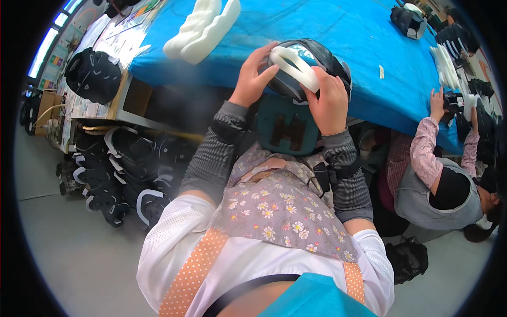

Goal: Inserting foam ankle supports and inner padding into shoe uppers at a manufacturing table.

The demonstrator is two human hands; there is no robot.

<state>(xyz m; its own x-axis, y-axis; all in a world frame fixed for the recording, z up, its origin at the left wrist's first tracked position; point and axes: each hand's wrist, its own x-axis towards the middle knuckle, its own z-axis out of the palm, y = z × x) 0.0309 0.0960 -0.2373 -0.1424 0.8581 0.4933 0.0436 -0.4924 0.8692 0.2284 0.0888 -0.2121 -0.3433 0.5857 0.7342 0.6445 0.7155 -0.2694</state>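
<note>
A white foam piece (pixel 303 67), bent into a narrow loop, is between my two hands over the table's near edge. My left hand (pixel 252 78) grips its left end, fingers behind and thumb in front. At the other end, my right hand (pixel 329 100) pinches the foam with thumb and fingers. Right behind and beneath the foam is a rounded black padded item (pixel 326 59) with a shiny grey lining; its exact kind is unclear. Part of it is hidden by my hands and the foam.
White wavy foam pieces (pixel 203 29) lie on the blue-covered table (pixel 364 37). A black padded item (pixel 94 75) sits on the left-hand table, and several more (pixel 121 164) are piled below. At right, a co-worker (pixel 441 179) handles similar pieces. A dark green stool (pixel 288 124) stands before me.
</note>
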